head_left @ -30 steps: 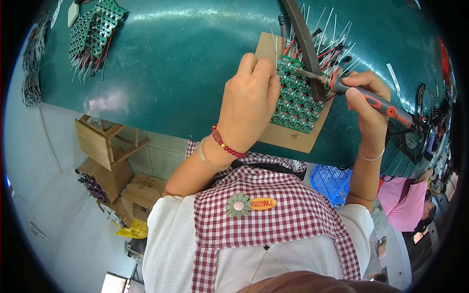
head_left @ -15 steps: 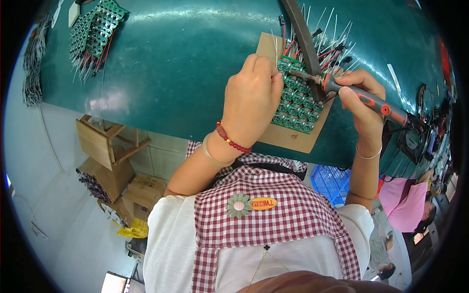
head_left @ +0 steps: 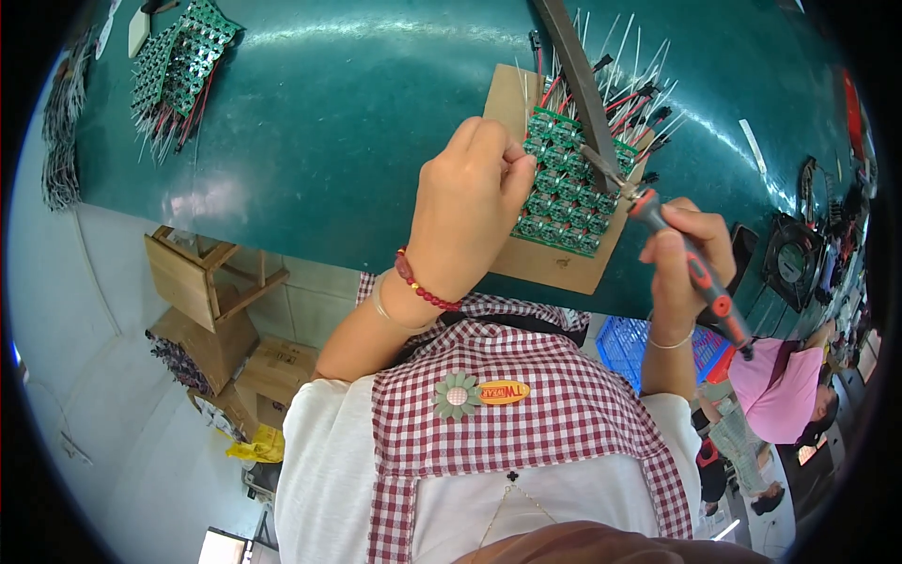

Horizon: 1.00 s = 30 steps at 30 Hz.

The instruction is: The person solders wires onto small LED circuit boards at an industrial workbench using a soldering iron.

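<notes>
In my right hand (head_left: 691,254) is a grey and red soldering iron (head_left: 709,282), its metal tip slanting up and left over the circuit board panel (head_left: 562,211). The green panel carries rows of small components and lies on a brown cardboard sheet (head_left: 554,271). My left hand (head_left: 470,193) is closed in a pinch beside the panel's left edge; whatever its fingers hold is hidden. Across the panel's upper right lies a dark metal bar (head_left: 581,75). White, red and black wires (head_left: 639,99) fan out beyond the panel.
More green boards with wires (head_left: 183,70) lie at the far left of the green table (head_left: 357,141). A black fan (head_left: 789,261) stands at the right. Below the table are a wooden stool (head_left: 183,282), cardboard boxes (head_left: 272,371) and a blue crate (head_left: 615,348). Another person in pink (head_left: 775,390) sits at right.
My left hand has shifted left and slightly down, off the panel's upper part. The soldering iron has swung steeper, its handle end dropping toward me, and its tip has moved right.
</notes>
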Tool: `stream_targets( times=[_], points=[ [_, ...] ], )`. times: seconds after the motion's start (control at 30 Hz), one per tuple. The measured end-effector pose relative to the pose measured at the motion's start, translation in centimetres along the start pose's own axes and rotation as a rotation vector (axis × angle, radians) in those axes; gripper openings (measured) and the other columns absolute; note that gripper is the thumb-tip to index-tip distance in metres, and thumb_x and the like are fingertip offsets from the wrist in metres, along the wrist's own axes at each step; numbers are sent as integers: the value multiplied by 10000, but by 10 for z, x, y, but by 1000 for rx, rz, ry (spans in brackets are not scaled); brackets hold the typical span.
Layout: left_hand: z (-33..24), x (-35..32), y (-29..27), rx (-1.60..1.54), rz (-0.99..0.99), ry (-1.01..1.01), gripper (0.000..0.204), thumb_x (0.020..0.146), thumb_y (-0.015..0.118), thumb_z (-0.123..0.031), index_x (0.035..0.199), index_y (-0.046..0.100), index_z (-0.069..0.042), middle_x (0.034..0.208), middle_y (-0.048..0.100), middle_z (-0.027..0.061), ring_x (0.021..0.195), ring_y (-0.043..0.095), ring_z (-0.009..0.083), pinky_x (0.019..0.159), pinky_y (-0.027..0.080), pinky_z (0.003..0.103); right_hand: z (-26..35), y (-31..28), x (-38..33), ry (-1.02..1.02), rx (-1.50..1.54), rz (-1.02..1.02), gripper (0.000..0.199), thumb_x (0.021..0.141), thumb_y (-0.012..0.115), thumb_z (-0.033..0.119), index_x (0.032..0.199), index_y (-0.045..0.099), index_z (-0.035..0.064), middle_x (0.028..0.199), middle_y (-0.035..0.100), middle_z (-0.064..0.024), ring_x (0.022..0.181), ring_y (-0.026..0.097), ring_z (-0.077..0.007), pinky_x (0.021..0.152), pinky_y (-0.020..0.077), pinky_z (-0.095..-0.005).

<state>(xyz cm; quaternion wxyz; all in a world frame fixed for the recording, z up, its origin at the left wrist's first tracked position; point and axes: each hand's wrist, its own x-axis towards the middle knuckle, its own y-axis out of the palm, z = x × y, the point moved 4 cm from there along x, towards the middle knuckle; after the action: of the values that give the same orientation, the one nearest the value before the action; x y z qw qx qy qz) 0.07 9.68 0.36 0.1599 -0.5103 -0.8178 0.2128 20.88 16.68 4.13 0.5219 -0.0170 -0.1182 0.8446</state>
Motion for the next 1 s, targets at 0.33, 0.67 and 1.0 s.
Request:
stream_targets(
  times=[0.33,0.67,1.0],
  points=[
    [-2,0,9,51,-17,61,157,778,698,18,745,544,8,706,574,83,546,566,149,499,458,278,-13,17,-9,-6,-64,-45,167,810,665,-24,972,630,1,673,579,-42,572,525,-77,507,381,-215],
    [-3,0,10,62,-24,47,165,771,711,11,742,548,6,700,584,85,548,587,161,501,463,287,-3,33,-14,-282,-278,-12,198,757,689,-65,935,618,-14,686,599,-95,567,569,-153,509,419,-249],
    [-6,-3,7,59,-23,45,180,783,722,2,753,545,9,723,590,91,560,600,163,507,472,279,-11,25,-23,-153,-130,-97,204,784,656,-71,971,602,-12,716,605,-99,599,556,-151,524,414,-248]
  ],
)
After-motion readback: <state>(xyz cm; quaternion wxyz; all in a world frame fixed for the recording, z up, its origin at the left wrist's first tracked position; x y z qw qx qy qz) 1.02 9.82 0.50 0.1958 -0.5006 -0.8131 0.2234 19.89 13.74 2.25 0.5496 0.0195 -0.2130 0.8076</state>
